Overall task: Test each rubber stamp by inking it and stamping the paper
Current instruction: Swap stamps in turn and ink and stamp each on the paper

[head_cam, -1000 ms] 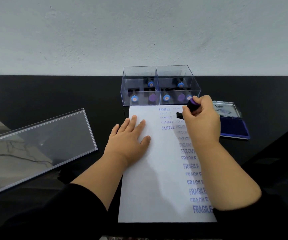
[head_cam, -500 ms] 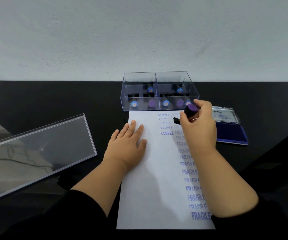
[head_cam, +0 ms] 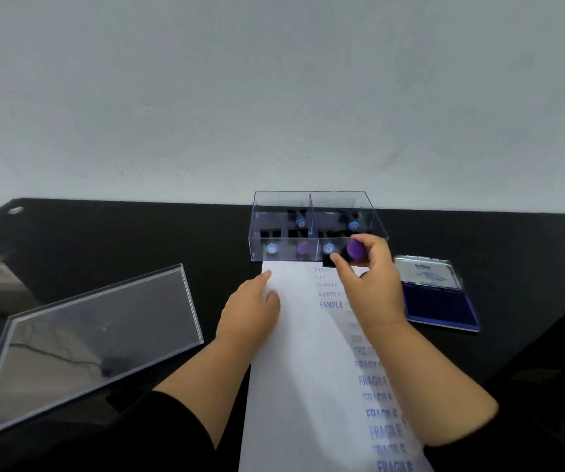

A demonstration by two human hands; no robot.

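Pinching the purple-capped stamp (head_cam: 351,252) at the paper's (head_cam: 304,352) 12 o'clock end, the right hand (head_cam: 369,284) should press squarely without rocking; the left hand (head_cam: 250,311), flat and relaxed, pins the sheet at 9 o'clock.

Right hand (head_cam: 371,284) lifted stamp (head_cam: 350,252) toward box (head_cam: 315,226).
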